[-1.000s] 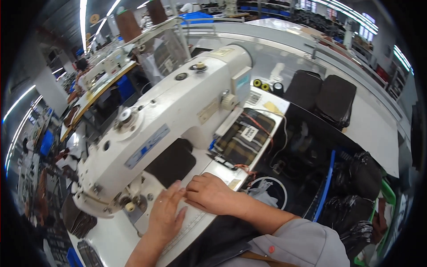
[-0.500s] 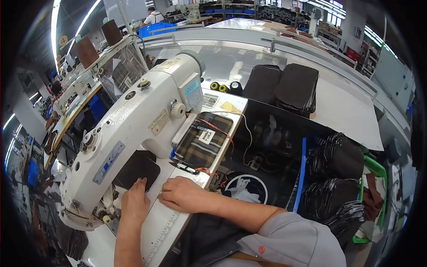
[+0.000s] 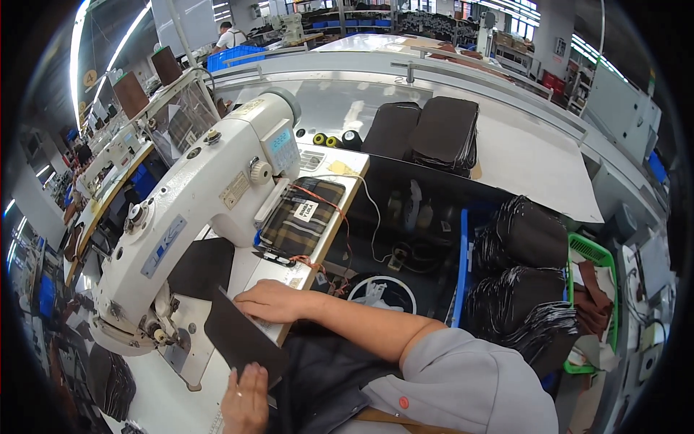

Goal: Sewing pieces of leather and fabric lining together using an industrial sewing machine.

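Note:
A dark brown flat panel (image 3: 242,336) stands tilted on the machine table between my two hands. My right hand (image 3: 269,301) is closed at its far upper edge, and some of its fingertips are hidden behind the panel. With fingers stretched out, my left hand (image 3: 246,398) touches the panel's near end. A second dark panel (image 3: 204,266) lies flat under the arm of the white sewing machine (image 3: 170,235). The needle area sits left of the tilted panel.
Thread snips (image 3: 273,257) and a plaid pouch (image 3: 303,215) lie on the table right of the machine. Dark panel stacks (image 3: 444,134) stand behind, and more bundles (image 3: 517,304) fill a blue-edged bin at right. A green basket (image 3: 613,289) holds scraps. Another stack (image 3: 112,383) lies at lower left.
My left hand has drawn back toward me from the panel under the machine arm. One panel now stands tilted between my hands. The view has shifted slightly.

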